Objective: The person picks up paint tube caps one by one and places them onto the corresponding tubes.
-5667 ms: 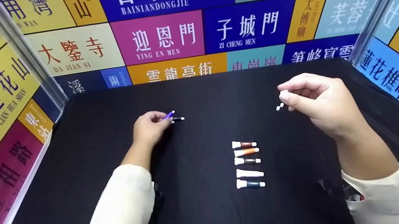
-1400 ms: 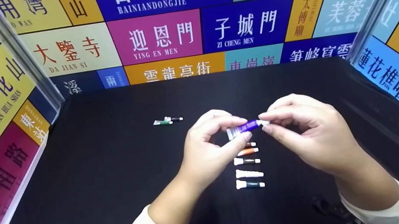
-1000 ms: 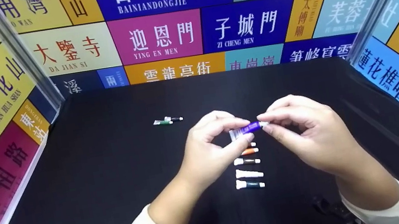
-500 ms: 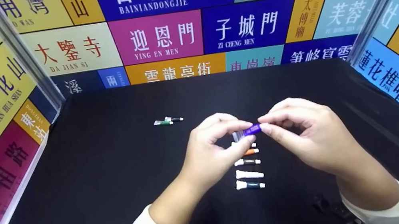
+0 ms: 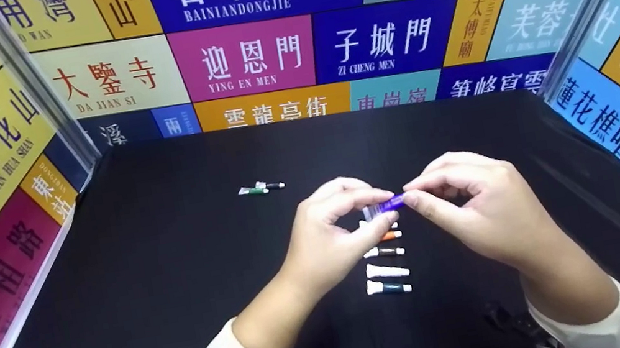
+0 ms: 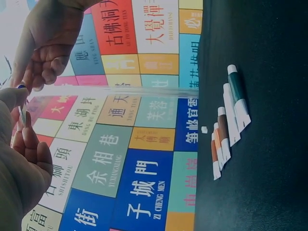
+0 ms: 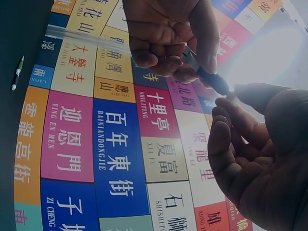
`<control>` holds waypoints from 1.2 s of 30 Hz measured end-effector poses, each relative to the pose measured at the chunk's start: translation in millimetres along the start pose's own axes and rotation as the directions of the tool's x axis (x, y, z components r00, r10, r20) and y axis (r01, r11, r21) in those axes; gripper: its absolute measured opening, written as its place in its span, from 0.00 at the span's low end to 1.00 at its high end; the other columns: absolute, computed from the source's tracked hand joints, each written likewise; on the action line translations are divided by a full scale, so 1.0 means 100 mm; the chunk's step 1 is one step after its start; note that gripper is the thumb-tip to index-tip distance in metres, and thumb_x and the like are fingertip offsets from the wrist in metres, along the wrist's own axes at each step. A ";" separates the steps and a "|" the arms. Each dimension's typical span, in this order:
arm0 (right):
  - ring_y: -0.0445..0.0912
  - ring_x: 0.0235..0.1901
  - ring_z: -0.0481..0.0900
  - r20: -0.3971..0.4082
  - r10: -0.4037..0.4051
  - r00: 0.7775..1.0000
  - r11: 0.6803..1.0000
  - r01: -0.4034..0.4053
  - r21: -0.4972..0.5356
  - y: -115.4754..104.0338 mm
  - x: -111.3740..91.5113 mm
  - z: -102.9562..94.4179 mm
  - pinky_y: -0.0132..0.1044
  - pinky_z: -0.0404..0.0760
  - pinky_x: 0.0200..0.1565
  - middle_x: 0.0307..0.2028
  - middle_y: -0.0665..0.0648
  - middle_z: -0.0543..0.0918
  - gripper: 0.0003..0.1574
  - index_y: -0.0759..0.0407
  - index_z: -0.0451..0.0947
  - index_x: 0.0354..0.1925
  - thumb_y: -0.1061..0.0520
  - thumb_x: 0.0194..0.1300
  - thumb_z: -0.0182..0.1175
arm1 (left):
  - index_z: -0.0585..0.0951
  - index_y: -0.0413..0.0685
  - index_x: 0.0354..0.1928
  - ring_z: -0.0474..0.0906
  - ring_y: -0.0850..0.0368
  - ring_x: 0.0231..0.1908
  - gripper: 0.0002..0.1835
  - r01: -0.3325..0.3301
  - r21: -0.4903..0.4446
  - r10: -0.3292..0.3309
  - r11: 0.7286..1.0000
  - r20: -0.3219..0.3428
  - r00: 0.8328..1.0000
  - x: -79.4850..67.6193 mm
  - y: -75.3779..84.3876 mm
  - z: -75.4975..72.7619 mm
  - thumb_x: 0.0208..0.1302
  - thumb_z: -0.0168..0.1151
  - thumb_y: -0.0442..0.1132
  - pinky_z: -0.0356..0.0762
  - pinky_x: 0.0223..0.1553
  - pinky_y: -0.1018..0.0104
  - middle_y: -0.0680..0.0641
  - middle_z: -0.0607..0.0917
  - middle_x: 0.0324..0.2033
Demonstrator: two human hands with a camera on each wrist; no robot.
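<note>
My left hand [image 5: 321, 238] pinches a small purple paint tube [image 5: 394, 203] between thumb and fingertips, above the black tabletop. The tube's clear crimped end points left. My right hand [image 5: 478, 199] pinches the capped end with thumb and forefinger, mostly hiding it in the head view. In the right wrist view the tube [image 7: 211, 79] slants between both hands, with a bit of white [image 7: 231, 93] at the right fingertips. Below the hands lies a column of paint tubes: an orange tube [image 5: 389, 235], a dark brown tube [image 5: 389, 251], a white tube [image 5: 388, 270] and a dark teal tube [image 5: 390, 285].
A green tube [image 5: 254, 190] and a black tube [image 5: 271, 185] lie together at the back left of the black-covered table [image 5: 144, 277]. The left wrist view shows a reddish-brown tube [image 6: 214, 156] and a small white piece [image 6: 204, 130]. Sign-printed panels [image 5: 253, 57] surround the table.
My left hand has brought the purple tube from the back left to the middle, where my right hand has joined it. Lately my right fingertips have closed over the white cap end.
</note>
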State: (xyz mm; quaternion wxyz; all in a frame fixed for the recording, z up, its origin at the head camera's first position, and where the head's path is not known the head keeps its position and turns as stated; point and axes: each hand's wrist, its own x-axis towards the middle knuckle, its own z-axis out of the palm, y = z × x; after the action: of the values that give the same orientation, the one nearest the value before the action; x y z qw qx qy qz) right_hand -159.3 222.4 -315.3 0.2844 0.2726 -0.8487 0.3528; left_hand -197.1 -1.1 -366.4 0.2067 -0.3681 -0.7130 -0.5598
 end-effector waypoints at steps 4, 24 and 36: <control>0.37 0.34 0.83 0.031 -0.031 0.999 0.997 0.028 0.073 0.02 0.00 -0.03 0.22 0.81 0.39 0.41 0.48 0.90 0.20 0.53 0.92 0.48 0.63 0.57 0.81 | 0.94 0.50 0.47 0.84 0.62 0.44 0.11 0.014 -0.010 -0.015 1.000 -0.008 1.000 0.00 -0.01 0.00 0.63 0.80 0.40 0.86 0.48 0.63 0.52 0.91 0.40; 0.39 0.37 0.80 0.050 -0.229 0.972 0.971 0.225 0.077 0.08 0.05 -0.09 0.22 0.77 0.42 0.39 0.51 0.89 0.19 0.55 0.92 0.47 0.71 0.59 0.76 | 0.94 0.49 0.46 0.84 0.62 0.42 0.11 0.014 -0.036 -0.015 0.999 -0.013 1.000 0.02 0.00 0.01 0.62 0.80 0.39 0.85 0.47 0.63 0.52 0.91 0.40; 0.37 0.34 0.76 0.075 -0.079 0.994 0.997 0.078 0.009 0.08 0.03 -0.07 0.24 0.73 0.38 0.36 0.44 0.88 0.11 0.47 0.92 0.43 0.62 0.65 0.75 | 0.94 0.50 0.47 0.84 0.62 0.43 0.11 0.022 -0.017 -0.022 1.000 -0.010 1.000 0.01 0.00 0.01 0.62 0.80 0.40 0.84 0.48 0.67 0.53 0.92 0.40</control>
State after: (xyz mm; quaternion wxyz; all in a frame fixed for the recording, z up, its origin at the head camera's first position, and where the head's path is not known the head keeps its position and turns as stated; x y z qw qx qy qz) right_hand -164.4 231.2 -312.9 0.2651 0.3198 -0.8465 0.3332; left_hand -197.5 0.0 -366.3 0.2012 -0.3592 -0.7113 -0.5697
